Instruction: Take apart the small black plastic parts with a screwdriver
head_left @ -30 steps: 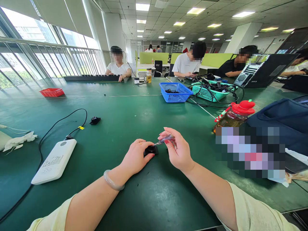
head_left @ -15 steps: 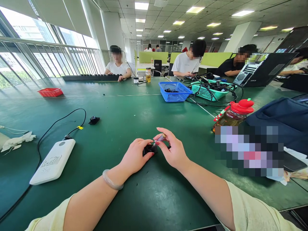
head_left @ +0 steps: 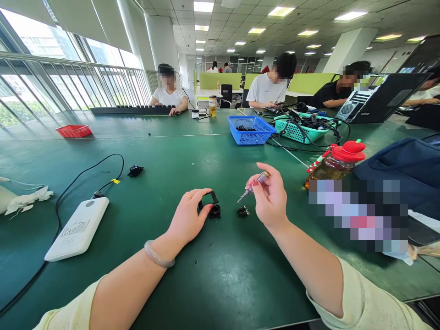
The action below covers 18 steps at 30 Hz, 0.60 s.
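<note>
My left hand [head_left: 188,216] pinches a thin black frame-shaped part [head_left: 209,198] and holds it just above a small black block [head_left: 215,211] on the green table [head_left: 206,284]. My right hand [head_left: 271,198] is closed round a small screwdriver [head_left: 253,186], its tip pointing down-left towards a second small black piece [head_left: 244,211] lying on the table. A pale bangle is on my left wrist.
A white power bank [head_left: 79,228] with a black cable lies at left, crumpled tissue [head_left: 29,200] beyond it, another small black part [head_left: 135,170]. A red-lidded bottle [head_left: 335,163] and dark blue bag [head_left: 402,174] sit right. Blue basket [head_left: 251,129], teal basket [head_left: 297,128], red tray [head_left: 73,131] and seated people are farther back.
My right hand has lifted the screwdriver up and to the right, away from the black block. My left hand has raised a black frame part off the block; a small piece now lies exposed.
</note>
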Motion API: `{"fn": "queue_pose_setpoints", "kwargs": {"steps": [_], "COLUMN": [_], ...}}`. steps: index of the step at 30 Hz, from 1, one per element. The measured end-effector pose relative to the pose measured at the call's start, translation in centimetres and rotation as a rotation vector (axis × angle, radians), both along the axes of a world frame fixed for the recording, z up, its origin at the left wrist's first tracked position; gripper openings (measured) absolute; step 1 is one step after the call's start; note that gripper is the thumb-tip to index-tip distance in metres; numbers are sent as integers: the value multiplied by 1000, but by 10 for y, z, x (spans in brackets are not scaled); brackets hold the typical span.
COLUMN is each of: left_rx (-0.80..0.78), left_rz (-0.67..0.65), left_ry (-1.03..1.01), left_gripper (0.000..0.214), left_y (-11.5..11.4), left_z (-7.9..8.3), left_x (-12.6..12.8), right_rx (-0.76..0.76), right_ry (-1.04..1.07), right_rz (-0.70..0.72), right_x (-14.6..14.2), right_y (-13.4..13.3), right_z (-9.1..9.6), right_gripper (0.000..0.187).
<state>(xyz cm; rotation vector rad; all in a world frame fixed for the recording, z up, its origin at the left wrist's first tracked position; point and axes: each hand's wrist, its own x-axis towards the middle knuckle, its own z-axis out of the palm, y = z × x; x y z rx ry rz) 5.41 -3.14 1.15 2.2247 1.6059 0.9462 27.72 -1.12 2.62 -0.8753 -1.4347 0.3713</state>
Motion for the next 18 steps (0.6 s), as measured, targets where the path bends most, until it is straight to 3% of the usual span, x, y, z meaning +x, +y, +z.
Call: {"fn": "queue_pose_setpoints", "kwargs": {"steps": [5,10,18], "left_rx": [-50,-138,-209], "left_rz": [165,181,152], "left_ry": [235,434,491], "left_gripper": [40,41,46], "left_y": [-4,-9,-12], "left_z": [6,8,8], "left_x": [-4,-3,2], "right_rx": [-171,-97,-81], "right_ry": [-86,-79,-229], "right_rz": [-53,-150,-258], "right_x": [13,17,22], "right_y": [14,14,14], "right_z": [-2,1,2], "right_gripper": [26,27,27]}}
